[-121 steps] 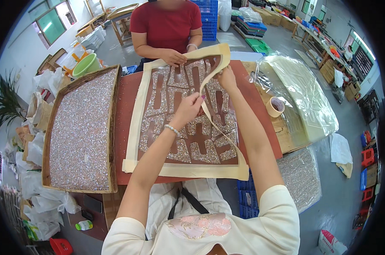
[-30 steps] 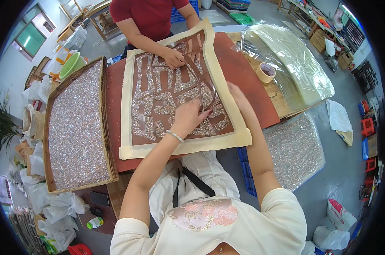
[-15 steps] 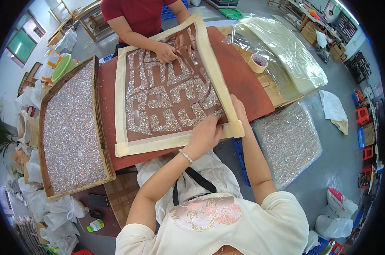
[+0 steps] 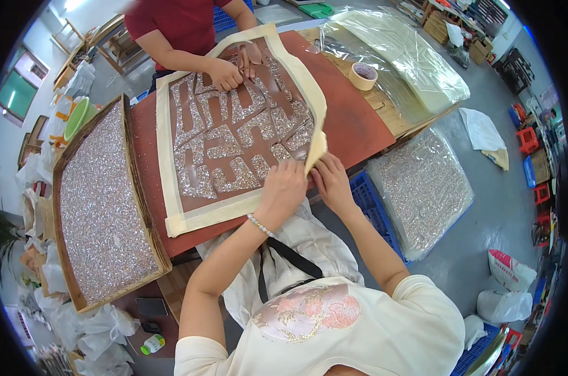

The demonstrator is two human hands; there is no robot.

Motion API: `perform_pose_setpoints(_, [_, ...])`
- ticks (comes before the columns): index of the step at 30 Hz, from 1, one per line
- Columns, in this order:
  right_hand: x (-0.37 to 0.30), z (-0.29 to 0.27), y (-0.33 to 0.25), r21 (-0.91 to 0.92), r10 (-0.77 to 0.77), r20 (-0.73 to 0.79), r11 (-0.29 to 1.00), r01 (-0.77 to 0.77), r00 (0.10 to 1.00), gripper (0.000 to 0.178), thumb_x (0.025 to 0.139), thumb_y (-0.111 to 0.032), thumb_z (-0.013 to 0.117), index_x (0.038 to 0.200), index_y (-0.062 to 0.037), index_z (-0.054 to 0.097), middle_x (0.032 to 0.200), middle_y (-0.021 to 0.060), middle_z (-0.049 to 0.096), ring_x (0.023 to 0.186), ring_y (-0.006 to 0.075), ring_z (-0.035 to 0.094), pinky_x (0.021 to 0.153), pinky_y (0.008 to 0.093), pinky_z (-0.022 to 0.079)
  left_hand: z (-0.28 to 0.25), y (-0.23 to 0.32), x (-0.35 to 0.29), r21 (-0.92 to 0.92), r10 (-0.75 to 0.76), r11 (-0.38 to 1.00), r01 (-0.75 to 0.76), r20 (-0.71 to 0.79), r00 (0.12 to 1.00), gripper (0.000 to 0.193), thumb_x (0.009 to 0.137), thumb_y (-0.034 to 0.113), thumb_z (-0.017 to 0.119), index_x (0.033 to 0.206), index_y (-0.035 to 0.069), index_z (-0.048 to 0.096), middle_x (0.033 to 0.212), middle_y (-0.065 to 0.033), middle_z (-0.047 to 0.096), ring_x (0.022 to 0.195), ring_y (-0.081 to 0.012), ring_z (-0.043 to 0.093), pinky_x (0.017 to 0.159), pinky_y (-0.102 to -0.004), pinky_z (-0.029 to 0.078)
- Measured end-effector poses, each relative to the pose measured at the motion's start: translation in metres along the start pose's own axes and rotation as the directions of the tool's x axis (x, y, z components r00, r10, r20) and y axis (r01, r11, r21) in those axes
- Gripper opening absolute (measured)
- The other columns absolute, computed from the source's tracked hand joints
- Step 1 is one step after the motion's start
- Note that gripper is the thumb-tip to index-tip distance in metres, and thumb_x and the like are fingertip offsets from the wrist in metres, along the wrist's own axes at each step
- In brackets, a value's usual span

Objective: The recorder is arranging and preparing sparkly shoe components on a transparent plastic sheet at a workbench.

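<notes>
A brown sheet with a pale cream tape border (image 4: 163,156) lies on a reddish-brown board (image 4: 353,135); its cut-out shapes show sparkling chips (image 4: 224,178). At the near right corner, my right hand (image 4: 333,185) pinches the border, which is bent upward there. Close beside it, my left hand (image 4: 284,188), a beaded bracelet at its wrist, has its fingers curled over the same corner; its fingertips are partly hidden. Across the board, a co-worker's hand (image 4: 226,75) pinches at the sheet's far part, and their other hand (image 4: 249,56) touches brown film beside it.
A wooden tray (image 4: 147,225) of sparkling chips stands left of the board. A tape roll (image 4: 363,76) and clear plastic sheets (image 4: 409,56) lie at the far right. Below them, a plastic-wrapped sparkling panel (image 4: 425,188) rests on a blue crate (image 4: 375,207).
My right hand has come from beyond the border's right edge to the near corner, which is now bent up. My left hand has shifted left, close beside it. The whole view has shifted slightly.
</notes>
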State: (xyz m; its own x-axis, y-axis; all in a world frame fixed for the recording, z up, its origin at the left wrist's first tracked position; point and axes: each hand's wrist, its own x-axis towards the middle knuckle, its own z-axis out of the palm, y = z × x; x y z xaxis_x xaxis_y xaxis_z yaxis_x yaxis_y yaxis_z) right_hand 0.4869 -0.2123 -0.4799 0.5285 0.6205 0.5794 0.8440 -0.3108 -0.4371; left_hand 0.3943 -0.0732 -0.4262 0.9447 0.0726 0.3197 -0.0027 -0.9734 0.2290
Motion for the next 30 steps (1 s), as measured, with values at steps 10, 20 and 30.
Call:
perform_pose_setpoints(10, [-0.005,-0.008,0.001,0.019,-0.014,-0.078,1.0,0.016,0.997,0.035,0.087,-0.009,0.062,0.122,-0.0046,0.059,0.126,0.0117,0.056,0.116,0.0316,0.053,0.097,0.0403,0.043,-0.028,-0.051,0.022,-0.607,-0.366,0.708,0.36,0.12,0.923,0.029,0.095,0.023,0.056,0.092,-0.005,0.063,0.066,-0.0161,0.061,0.056,-0.0234,0.057,0.054,-0.0364,0.042])
perform_pose_setpoints(20, [0.076,-0.046,0.028,0.59,0.555,0.569,0.237,-0.772,0.606,0.042,0.088,-0.028,0.068,0.119,-0.001,0.06,0.103,0.0087,0.066,0.096,0.0159,0.063,0.084,0.0304,0.051,-0.033,-0.035,0.018,-0.765,-0.317,0.533,0.361,0.215,0.924,0.027,0.096,0.02,0.058,0.102,-0.005,0.064,0.075,-0.0062,0.066,0.07,-0.0066,0.057,0.063,-0.026,0.046])
perform_pose_setpoints(30, [0.109,-0.028,0.008,0.773,0.477,0.59,-0.1,-0.626,0.652,0.022,0.093,-0.017,0.06,0.111,-0.0057,0.064,0.101,0.0029,0.067,0.091,0.0125,0.064,0.077,0.0269,0.053,-0.038,-0.078,0.04,-0.942,-0.233,-0.006,0.336,0.328,0.916,0.022,0.099,0.021,0.048,0.106,0.003,0.06,0.09,-0.0026,0.063,0.082,-0.0115,0.059,0.072,-0.0259,0.047])
